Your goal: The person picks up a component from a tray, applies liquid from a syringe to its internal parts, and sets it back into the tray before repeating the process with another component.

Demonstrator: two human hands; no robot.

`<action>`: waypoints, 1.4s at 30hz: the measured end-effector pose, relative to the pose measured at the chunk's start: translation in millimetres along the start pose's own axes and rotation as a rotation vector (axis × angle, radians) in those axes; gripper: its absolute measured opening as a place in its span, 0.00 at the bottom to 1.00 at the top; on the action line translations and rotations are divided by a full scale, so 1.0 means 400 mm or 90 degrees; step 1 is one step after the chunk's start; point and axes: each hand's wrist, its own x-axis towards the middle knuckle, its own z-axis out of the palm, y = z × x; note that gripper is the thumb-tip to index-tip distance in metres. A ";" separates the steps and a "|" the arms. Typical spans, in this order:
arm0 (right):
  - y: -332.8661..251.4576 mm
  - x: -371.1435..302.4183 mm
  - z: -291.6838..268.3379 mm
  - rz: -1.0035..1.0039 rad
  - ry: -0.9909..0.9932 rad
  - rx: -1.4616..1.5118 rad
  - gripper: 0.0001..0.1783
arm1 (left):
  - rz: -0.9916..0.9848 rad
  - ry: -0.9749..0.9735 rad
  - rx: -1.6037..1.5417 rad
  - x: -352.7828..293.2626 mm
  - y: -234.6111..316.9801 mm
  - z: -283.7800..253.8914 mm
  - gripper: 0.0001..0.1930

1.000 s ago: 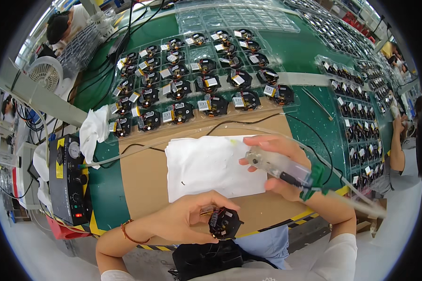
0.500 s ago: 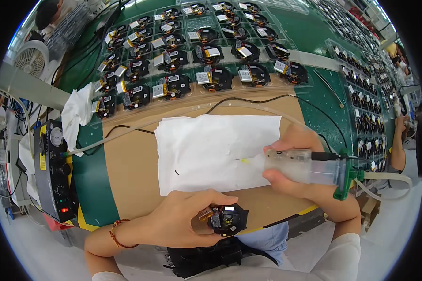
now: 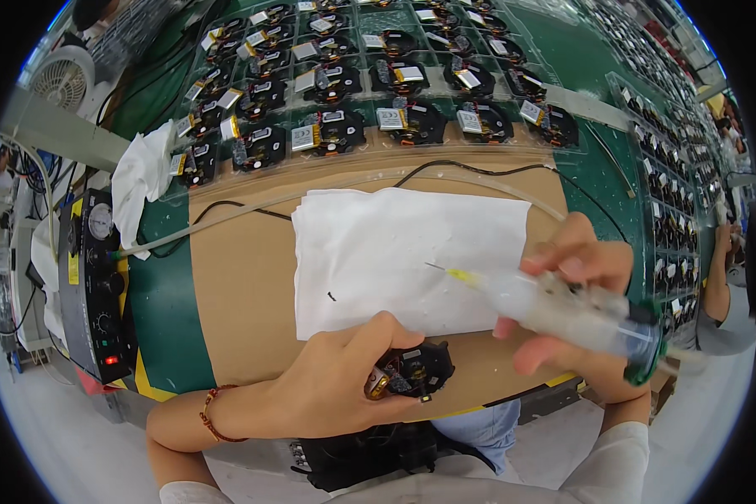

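I am holding a round black part in my left hand, above the middle of the front edge of the worktop. My fingers are pinching it from its upper and lower sides, and a small gold-coloured piece is showing beside my palm. With my right hand I am gripping a clear syringe, thumb and fingers closing around its barrel; blur is hiding how each finger is sitting. Its thin needle is pointing left over a white sheet, apart from the black part. The sheet is lying on brown cardboard, and a tiny dark scrap is resting near the sheet's front left corner. Toward the back edge of the worktop, clear trays are carrying rows of similar parts. A black box with a gauge is standing at the left edge, near a white rag. Tweezers are lying just right of the trays.
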 end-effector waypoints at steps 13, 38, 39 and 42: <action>-0.055 -0.027 0.073 -0.108 -0.020 0.087 0.27 | 0.064 0.069 0.059 0.001 -0.012 0.021 0.28; -0.053 -0.029 0.112 -0.320 -0.021 -0.069 0.17 | 0.099 0.127 0.117 -0.011 -0.012 0.049 0.30; -0.053 -0.030 0.112 -0.320 -0.021 -0.069 0.17 | 0.104 0.118 0.100 -0.011 -0.011 0.047 0.30; -0.053 -0.032 0.113 -0.314 -0.021 -0.065 0.18 | 0.103 0.105 0.081 -0.013 -0.009 0.043 0.29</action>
